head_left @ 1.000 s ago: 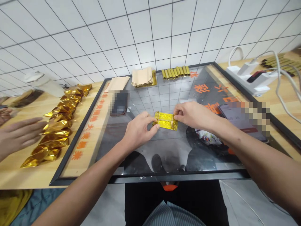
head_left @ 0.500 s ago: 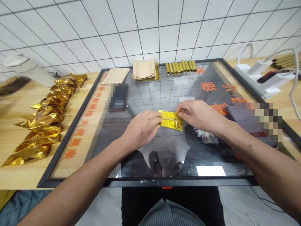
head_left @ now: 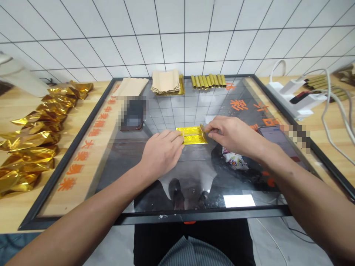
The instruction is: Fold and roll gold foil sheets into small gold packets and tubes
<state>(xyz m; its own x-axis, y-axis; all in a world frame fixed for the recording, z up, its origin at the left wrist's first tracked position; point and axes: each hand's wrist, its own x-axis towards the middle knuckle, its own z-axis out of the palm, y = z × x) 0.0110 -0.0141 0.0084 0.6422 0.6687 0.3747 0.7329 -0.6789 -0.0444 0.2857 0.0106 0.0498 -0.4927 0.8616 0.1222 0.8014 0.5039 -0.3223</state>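
A small sheet of gold foil paper (head_left: 191,139) lies on the glass tabletop, with a lengthwise seam along its middle. My left hand (head_left: 163,149) is closed at its left end, fingers together and pressing that edge against the glass. At the opposite end, my right hand (head_left: 222,129) pinches the edge between thumb and fingers, and this edge stands up, curled away from the glass. My fingertips hide parts of both ends. Just below my right wrist is a crumpled white printed wrapper (head_left: 234,159).
Beyond the foil are stacked brown paper sheets (head_left: 165,82) and a row of rolled gold tubes (head_left: 208,81). A dark phone (head_left: 133,115) lies left, another phone (head_left: 273,138) right. Folded gold foil pieces (head_left: 41,136) line the left side. A power strip (head_left: 291,99) with cables sits right.
The right edge of the foil has been raised and curled up by my right hand. My left hand stays at the left end. The whole view has shifted slightly.
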